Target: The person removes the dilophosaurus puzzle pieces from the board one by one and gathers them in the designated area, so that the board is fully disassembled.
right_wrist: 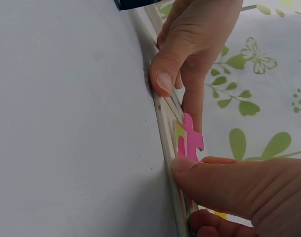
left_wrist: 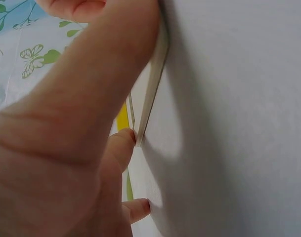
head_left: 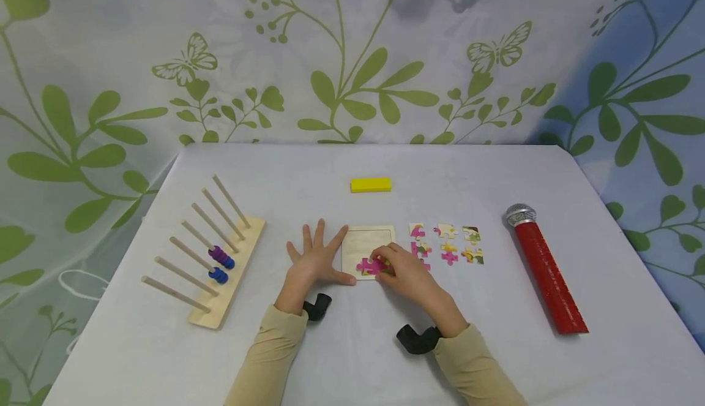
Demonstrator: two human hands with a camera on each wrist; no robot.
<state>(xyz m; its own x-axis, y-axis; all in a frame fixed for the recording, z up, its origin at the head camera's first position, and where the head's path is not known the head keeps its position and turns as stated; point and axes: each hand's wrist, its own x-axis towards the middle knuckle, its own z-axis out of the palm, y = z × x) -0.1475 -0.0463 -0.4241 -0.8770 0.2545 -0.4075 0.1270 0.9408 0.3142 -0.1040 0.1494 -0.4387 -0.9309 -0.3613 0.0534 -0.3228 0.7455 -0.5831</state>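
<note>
A shallow wooden puzzle tray (head_left: 357,244) lies flat between the two hands. My left hand (head_left: 315,264) braces it with spread, straight fingers, thumb at the lower left corner and index finger by the upper left one. With thumb and fingers my right hand (head_left: 410,274) pinches a pink-and-green jigsaw piece (right_wrist: 190,138) low inside the tray, near its front edge. Pink shows to the left of the right fingertips, while the fingers hide the rest. Just right of the tray, loose jigsaw pieces (head_left: 448,253) are laid out in rows.
On the left stands a wooden peg board (head_left: 242,271) with upright rods and blue and purple beads (head_left: 221,256). A yellow block (head_left: 371,185) sits behind the tray. To the far right lies a red microphone (head_left: 548,277) with a silver head. Patterned cloth hangs behind the table.
</note>
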